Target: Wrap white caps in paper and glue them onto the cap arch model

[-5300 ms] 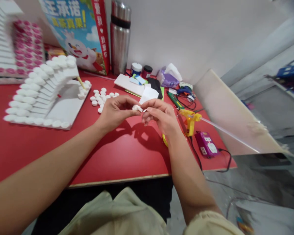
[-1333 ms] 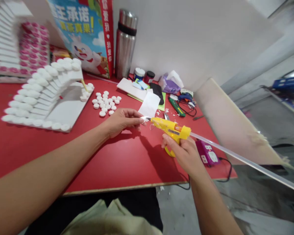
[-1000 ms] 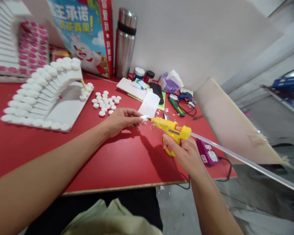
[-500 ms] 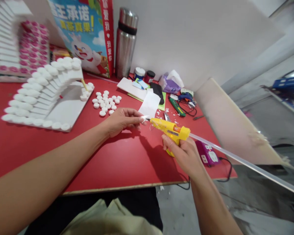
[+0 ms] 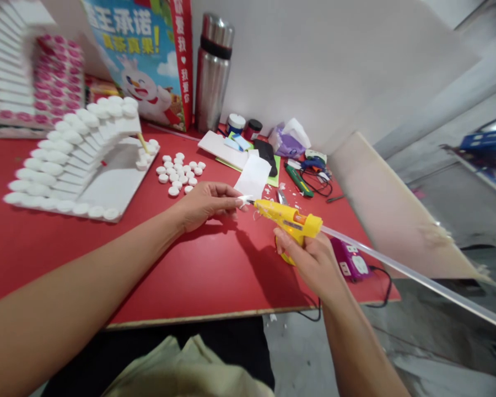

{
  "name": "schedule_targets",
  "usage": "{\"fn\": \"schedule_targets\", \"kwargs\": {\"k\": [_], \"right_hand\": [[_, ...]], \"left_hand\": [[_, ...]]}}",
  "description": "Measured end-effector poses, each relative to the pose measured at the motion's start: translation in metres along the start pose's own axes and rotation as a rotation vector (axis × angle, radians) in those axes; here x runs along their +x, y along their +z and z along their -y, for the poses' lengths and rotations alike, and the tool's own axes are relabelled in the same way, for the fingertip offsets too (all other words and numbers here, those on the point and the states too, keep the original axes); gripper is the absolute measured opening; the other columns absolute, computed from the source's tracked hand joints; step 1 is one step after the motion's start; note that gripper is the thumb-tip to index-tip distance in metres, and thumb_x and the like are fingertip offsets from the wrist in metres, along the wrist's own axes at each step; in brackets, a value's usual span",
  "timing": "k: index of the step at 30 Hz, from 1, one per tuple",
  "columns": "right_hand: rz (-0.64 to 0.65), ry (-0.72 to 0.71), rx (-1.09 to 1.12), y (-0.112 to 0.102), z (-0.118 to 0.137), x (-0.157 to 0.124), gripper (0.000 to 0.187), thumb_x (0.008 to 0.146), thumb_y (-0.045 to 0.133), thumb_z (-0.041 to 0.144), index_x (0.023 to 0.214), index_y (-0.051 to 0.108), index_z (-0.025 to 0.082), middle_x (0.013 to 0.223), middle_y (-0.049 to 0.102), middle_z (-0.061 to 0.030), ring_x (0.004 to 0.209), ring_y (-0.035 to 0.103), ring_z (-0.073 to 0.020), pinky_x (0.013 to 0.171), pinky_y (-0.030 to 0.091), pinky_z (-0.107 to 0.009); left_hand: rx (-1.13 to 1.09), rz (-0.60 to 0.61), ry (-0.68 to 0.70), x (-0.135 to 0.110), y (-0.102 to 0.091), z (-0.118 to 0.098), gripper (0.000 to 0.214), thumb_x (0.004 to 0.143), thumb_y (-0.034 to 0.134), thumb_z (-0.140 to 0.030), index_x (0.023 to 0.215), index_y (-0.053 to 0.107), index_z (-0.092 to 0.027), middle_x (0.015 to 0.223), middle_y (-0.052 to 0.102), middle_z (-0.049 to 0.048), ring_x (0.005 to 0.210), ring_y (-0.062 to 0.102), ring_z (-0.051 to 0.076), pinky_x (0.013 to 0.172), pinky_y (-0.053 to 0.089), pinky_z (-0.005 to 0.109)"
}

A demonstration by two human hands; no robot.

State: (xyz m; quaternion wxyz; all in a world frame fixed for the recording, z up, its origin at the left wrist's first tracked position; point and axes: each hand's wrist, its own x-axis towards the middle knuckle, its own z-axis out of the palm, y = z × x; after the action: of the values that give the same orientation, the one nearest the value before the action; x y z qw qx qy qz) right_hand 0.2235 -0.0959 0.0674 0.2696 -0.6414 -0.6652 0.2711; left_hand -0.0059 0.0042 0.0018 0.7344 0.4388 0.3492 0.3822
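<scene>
My left hand (image 5: 204,204) pinches a small white piece (image 5: 243,199) between thumb and fingertips, just above the red table (image 5: 198,270). My right hand (image 5: 314,262) grips a yellow glue gun (image 5: 289,218), whose nozzle touches the white piece. A long clear glue stick (image 5: 413,275) juts out of the gun's back to the right. A heap of several white round caps (image 5: 178,173) lies beyond my left hand.
A white stepped model (image 5: 78,157) covered in caps stands at the left. Behind are a colourful printed box (image 5: 143,58), a steel flask (image 5: 213,71), small jars, paper sheets (image 5: 254,173), pens and cables. A purple power strip (image 5: 349,259) lies near the right edge.
Five seconds ago both hands held the white piece and the gun lay on the table. Since then my right hand has picked up the gun; over the last second hardly anything moved.
</scene>
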Motion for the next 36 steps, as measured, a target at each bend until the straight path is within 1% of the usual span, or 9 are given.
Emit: {"fn": "schedule_targets", "kwargs": {"k": [6,10,12,15,19,23,26,30,36], "right_hand": [[-0.011,0.002,-0.003,-0.002,-0.001,0.0,0.049,0.095,0.056,0.055,0.06,0.054,0.02,0.063,0.057,-0.0024,0.063,0.055,-0.0169,0.064,0.041,-0.031],[-0.027,-0.021,0.013,-0.001,0.001,0.001,0.048,0.095,0.057,0.053,0.06,0.054,0.02,0.062,0.056,-0.0016,0.06,0.053,-0.016,0.062,0.041,-0.03],[-0.07,-0.026,0.011,-0.004,-0.002,0.003,0.048,0.095,0.058,0.053,0.06,0.056,0.02,0.062,0.058,-0.0019,0.061,0.054,-0.0164,0.063,0.043,-0.03],[-0.185,-0.001,-0.006,-0.017,-0.023,0.012,0.047,0.093,0.062,0.055,0.062,0.062,0.02,0.066,0.064,-0.0039,0.067,0.061,-0.0196,0.069,0.047,-0.032],[-0.363,0.085,-0.033,-0.038,-0.072,0.036,0.041,0.086,0.066,0.057,0.074,0.071,0.018,0.077,0.072,-0.0074,0.077,0.066,-0.0238,0.078,0.051,-0.037],[-0.383,0.228,-0.04,-0.048,-0.11,0.054,0.044,0.083,0.067,0.059,0.083,0.071,0.015,0.069,0.066,-0.0039,0.063,0.056,-0.0185,0.062,0.045,-0.033],[-0.401,0.273,-0.083,-0.046,-0.123,0.058,0.048,0.082,0.068,0.063,0.079,0.068,0.014,0.06,0.059,-0.0008,0.057,0.05,-0.0163,0.057,0.041,-0.032],[-0.429,0.283,-0.154,-0.042,-0.133,0.057,0.052,0.08,0.066,0.068,0.074,0.066,0.016,0.065,0.064,-0.0058,0.063,0.055,-0.0203,0.061,0.043,-0.034],[-0.428,0.299,-0.276,-0.045,-0.136,0.054,0.053,0.08,0.064,0.067,0.093,0.066,0.016,0.084,0.071,-0.0126,0.075,0.063,-0.0268,0.072,0.049,-0.041]], "left_hand": [[0.025,0.007,0.002,0.001,0.0,0.0,0.031,0.071,0.092,-0.035,0.091,0.08,-0.015,0.091,0.08,0.0092,0.067,0.067,0.01,0.067,0.057,0.023],[0.021,0.031,-0.006,0.0,-0.001,0.001,0.032,0.071,0.092,-0.036,0.092,0.08,-0.015,0.092,0.08,0.0101,0.069,0.069,0.012,0.069,0.059,0.026],[0.018,0.039,-0.013,-0.001,-0.001,0.001,0.032,0.071,0.092,-0.037,0.092,0.08,-0.015,0.092,0.08,0.0107,0.069,0.069,0.013,0.069,0.059,0.027],[0.007,0.028,-0.016,-0.002,0.0,0.0,0.033,0.07,0.093,-0.037,0.092,0.08,-0.016,0.092,0.08,0.0106,0.068,0.069,0.013,0.068,0.06,0.028],[-0.011,0.033,-0.02,-0.002,0.0,0.0,0.035,0.069,0.093,-0.039,0.091,0.079,-0.016,0.091,0.079,0.0099,0.068,0.068,0.013,0.068,0.061,0.03],[-0.034,0.037,0.009,-0.002,0.0,0.0,0.031,0.069,0.094,-0.035,0.087,0.078,-0.016,0.089,0.079,0.0086,0.066,0.066,0.012,0.069,0.062,0.031],[-0.042,0.034,0.018,-0.002,0.0,0.0,0.03,0.069,0.093,-0.035,0.087,0.078,-0.016,0.089,0.079,0.0086,0.066,0.065,0.012,0.067,0.06,0.029],[-0.044,0.022,0.021,-0.002,0.001,-0.002,0.031,0.068,0.094,-0.034,0.087,0.078,-0.015,0.088,0.079,0.0088,0.065,0.066,0.011,0.067,0.058,0.027],[-0.08,0.007,0.031,-0.002,0.004,-0.005,0.032,0.065,0.095,-0.033,0.083,0.078,-0.014,0.086,0.079,0.009,0.063,0.064,0.011,0.068,0.057,0.028]]}}
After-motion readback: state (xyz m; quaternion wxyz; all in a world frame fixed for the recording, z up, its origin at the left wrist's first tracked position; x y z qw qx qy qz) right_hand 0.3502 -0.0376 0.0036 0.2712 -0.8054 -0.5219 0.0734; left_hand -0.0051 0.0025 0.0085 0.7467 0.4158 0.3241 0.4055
